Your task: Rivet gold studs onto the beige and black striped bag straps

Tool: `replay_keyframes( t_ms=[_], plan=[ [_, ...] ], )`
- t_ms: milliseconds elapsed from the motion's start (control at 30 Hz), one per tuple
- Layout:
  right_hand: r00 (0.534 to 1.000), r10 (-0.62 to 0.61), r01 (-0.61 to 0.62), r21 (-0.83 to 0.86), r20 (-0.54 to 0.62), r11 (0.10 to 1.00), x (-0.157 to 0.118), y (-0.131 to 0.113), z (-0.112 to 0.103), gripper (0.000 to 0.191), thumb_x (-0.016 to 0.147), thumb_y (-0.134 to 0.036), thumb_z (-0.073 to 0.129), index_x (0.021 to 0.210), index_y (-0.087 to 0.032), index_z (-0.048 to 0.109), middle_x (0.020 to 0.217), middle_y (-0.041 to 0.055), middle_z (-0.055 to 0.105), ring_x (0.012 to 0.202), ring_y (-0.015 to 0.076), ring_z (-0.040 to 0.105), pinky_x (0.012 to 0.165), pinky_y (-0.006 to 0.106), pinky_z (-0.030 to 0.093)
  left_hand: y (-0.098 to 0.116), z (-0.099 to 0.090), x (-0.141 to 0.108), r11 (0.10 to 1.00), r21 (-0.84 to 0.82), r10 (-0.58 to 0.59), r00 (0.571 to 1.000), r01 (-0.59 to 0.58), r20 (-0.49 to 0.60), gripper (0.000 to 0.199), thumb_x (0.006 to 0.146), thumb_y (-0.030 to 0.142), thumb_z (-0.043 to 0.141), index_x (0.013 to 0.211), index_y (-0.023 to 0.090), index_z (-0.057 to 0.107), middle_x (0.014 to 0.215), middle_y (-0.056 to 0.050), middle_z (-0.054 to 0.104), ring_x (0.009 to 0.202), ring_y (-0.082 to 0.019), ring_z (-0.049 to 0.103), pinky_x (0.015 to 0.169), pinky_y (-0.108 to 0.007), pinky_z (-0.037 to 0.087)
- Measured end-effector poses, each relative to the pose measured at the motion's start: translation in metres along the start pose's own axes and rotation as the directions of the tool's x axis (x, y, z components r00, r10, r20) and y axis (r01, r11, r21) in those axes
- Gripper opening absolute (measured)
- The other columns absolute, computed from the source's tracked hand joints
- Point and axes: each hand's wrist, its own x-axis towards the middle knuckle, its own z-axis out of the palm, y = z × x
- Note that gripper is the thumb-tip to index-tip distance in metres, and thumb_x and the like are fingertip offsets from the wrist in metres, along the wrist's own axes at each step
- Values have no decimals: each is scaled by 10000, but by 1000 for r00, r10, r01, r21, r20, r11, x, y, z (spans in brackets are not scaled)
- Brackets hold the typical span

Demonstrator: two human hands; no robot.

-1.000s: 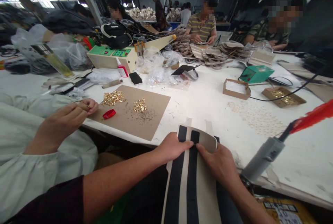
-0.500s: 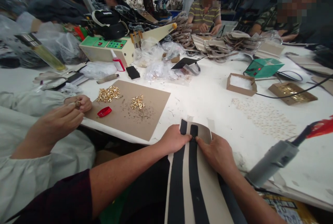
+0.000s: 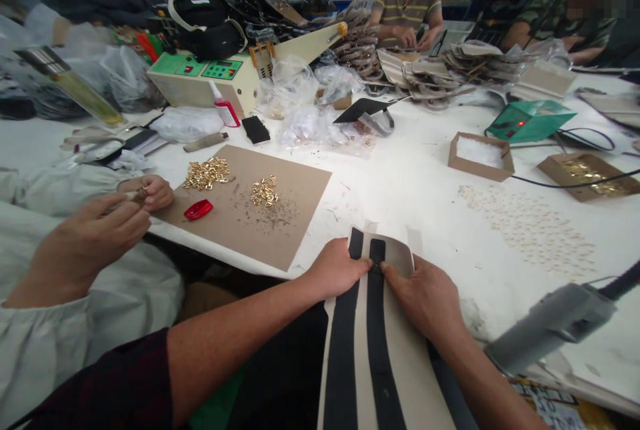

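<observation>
A long beige panel with two black strips along it slopes up from below against the near table edge, its far end slightly curled. My left hand grips its left edge, the thumb pressing beside the right-hand black strip. From the other side my right hand grips the right edge, its thumb on or against the same strip. Both thumb tips nearly meet just below the strip's rounded end. The fingers behind the panel are hidden.
A co-worker's hands work at left beside brown board with gold metal pieces and a red dish. A grey tool juts in at right. Farther back are cardboard boxes, a green device and a cream machine.
The view has tilted and turned slightly, so the table's far things sit a little differently. Both hands keep their grip on the panel, the thumbs still close together.
</observation>
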Motion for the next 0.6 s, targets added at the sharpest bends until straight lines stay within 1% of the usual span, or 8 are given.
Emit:
replay_keyframes(
  t_ms=[167, 267, 367, 467, 533, 600],
  plan=[
    [1000, -7, 7, 17, 2, 1000, 1, 1, 2, 463, 940, -580, 501, 1017, -197, 751, 866, 130, 752, 842, 290, 713, 694, 339, 425, -1, 0, 0, 999, 20, 42, 999, -42, 3, 288, 824, 339, 631, 1017, 176, 769, 1026, -26, 799, 935, -164, 724, 807, -238, 538],
    [999, 19, -19, -7, 42, 1000, 2, 0, 1, 448, 939, -586, 493, 1030, -225, 744, 886, 121, 754, 879, 310, 712, 716, 352, 424, -2, 0, 0, 997, 33, 76, 997, -76, -2, 308, 840, 352, 621, 1062, 191, 760, 1075, -24, 794, 975, -165, 723, 826, -238, 536],
    [997, 36, -33, -44, 74, 998, 3, -1, 0, 445, 946, -595, 481, 1103, -258, 725, 917, 104, 753, 907, 316, 705, 726, 353, 420, -3, 0, 0, 994, 55, 91, 996, -91, 1, 294, 850, 347, 602, 1052, 195, 754, 1093, -30, 788, 1009, -174, 717, 826, -240, 533],
    [994, 44, -36, -75, 102, 997, 4, -3, 0, 453, 955, -595, 461, 1186, -283, 695, 967, 94, 752, 948, 329, 699, 744, 361, 412, -2, 0, 0, 994, 78, 80, 997, -80, 1, 296, 860, 353, 593, 1063, 197, 741, 1110, -40, 778, 1021, -183, 709, 831, -249, 537],
    [991, 54, -44, -82, 119, 996, 3, -4, 1, 442, 959, -595, 449, 1178, -295, 689, 975, 87, 751, 965, 342, 699, 759, 371, 407, -2, 1, -1, 992, 114, 64, 998, -62, -16, 339, 863, 376, 608, 1131, 199, 714, 1138, -54, 764, 1045, -192, 703, 871, -268, 547],
    [991, 58, -48, -82, 119, 996, 2, -4, 1, 419, 958, -593, 448, 1125, -295, 691, 969, 82, 751, 971, 347, 701, 766, 376, 405, -3, 2, -3, 983, 181, 40, 996, -26, -75, 485, 848, 420, 654, 1283, 206, 639, 1203, -76, 735, 1091, -211, 693, 940, -312, 558]
  ],
)
